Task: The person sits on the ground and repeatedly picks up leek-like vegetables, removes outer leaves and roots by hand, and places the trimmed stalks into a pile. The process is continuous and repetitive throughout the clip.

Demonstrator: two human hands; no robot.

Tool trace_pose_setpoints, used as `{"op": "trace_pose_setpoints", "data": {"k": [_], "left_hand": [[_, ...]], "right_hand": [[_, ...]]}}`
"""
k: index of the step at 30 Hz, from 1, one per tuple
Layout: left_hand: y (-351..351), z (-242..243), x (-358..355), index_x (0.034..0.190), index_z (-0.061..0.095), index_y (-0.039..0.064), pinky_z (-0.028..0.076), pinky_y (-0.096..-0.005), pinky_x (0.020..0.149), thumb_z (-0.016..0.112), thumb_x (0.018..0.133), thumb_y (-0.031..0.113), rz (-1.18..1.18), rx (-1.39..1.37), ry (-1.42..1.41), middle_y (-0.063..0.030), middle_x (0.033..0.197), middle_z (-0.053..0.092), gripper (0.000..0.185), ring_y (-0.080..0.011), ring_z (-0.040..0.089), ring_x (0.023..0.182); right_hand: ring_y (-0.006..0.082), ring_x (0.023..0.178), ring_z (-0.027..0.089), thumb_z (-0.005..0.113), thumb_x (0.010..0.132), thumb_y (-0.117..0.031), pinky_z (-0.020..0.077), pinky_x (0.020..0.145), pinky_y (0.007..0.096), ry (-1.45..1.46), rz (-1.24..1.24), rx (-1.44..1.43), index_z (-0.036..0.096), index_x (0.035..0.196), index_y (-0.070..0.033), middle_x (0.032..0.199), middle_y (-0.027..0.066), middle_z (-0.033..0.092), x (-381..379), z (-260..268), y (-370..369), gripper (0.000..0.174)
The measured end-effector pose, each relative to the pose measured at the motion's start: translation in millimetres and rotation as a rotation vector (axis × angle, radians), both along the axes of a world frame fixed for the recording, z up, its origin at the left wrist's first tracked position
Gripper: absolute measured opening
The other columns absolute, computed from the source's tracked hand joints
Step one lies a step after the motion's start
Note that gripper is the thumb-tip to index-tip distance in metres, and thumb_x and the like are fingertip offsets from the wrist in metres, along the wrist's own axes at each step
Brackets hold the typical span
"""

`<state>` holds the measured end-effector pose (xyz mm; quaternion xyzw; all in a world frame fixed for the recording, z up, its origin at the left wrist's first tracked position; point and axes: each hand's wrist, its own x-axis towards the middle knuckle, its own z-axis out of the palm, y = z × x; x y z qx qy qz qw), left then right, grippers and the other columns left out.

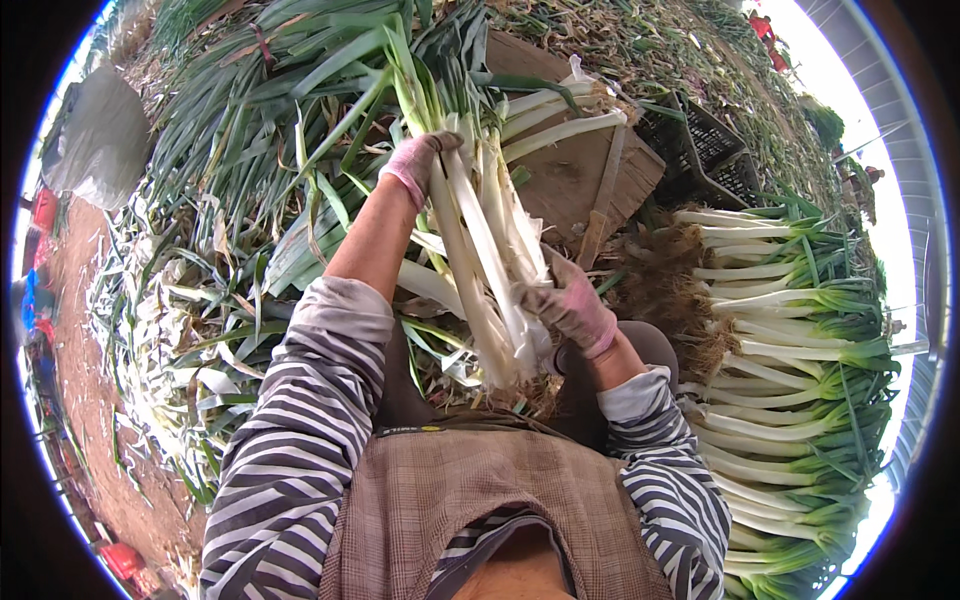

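Both my hands, in pink and grey work gloves, are on a bunch of several long white-stemmed leeks or large green onions (487,247). My left hand (426,166) grips the upper part, where the white stems turn green. Lower on the right side of the bunch, my right hand (570,304) has its fingers around the outer stems. The root ends hang between my knees, and the green leaves point away from me. Further trimmed-looking stalks (562,127) lie on a brown board just beyond the bunch.
A long row of white stalks (780,349) lies at my right, roots inward. Black plastic crates (705,154) stand behind the board (577,180). Untrimmed green leaves (232,112) are heaped ahead left, with peeled leaf scraps (172,330) at my left.
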<state>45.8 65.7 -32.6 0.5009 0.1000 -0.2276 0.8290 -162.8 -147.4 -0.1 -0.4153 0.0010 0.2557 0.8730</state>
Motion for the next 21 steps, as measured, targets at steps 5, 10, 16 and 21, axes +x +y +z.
{"op": "trace_pose_setpoints", "data": {"k": [5, 10, 16, 21], "left_hand": [[17, 26, -1, 0.108, 0.064, -0.001, 0.057, -0.0358, 0.071, 0.077, 0.073, 0.007, 0.297, 0.218, -0.336, -0.013, 0.091, 0.069, 0.038, -0.0253, 0.068, 0.074], [33, 31, -7, 0.111, 0.059, 0.0, 0.056, -0.0396, 0.069, 0.075, 0.068, -0.001, 0.471, 0.133, -0.185, -0.0117, 0.092, 0.065, 0.046, -0.0279, 0.066, 0.075], [50, 41, -12, 0.104, 0.064, -0.004, 0.052, -0.0354, 0.071, 0.07, 0.077, 0.007, 0.353, 0.037, -0.375, -0.0113, 0.089, 0.066, 0.029, -0.0242, 0.064, 0.075], [46, 40, -14, 0.098, 0.069, -0.004, 0.052, -0.0354, 0.08, 0.072, 0.075, 0.008, 0.167, 0.04, -0.109, -0.0094, 0.088, 0.069, 0.026, -0.0237, 0.065, 0.081]], "right_hand": [[0.0331, 0.104, 0.064, 0.069, 0.08, -0.021, 0.0499, 0.091, 0.0379, -0.576, -0.096, -1.498, 0.048, 0.135, -0.001, 0.115, 0.0215, 0.065, 18, 6, -17, 0.062], [0.0211, 0.087, 0.065, 0.067, 0.09, -0.023, 0.0493, 0.093, 0.0355, -0.651, -0.226, -0.736, 0.04, 0.143, -0.004, 0.11, 0.0146, 0.068, 0, 11, -20, 0.062], [0.0104, 0.069, 0.06, 0.069, 0.09, -0.02, 0.0511, 0.061, 0.0213, -0.441, -0.227, -0.536, 0.033, 0.146, -0.002, 0.09, 0.0097, 0.067, 2, 17, -36, 0.069], [0.0198, 0.084, 0.063, 0.077, 0.083, -0.034, 0.0537, 0.079, 0.0295, -0.306, -0.4, -0.755, 0.036, 0.142, 0.005, 0.105, 0.0107, 0.065, 8, 15, -17, 0.082]]}}
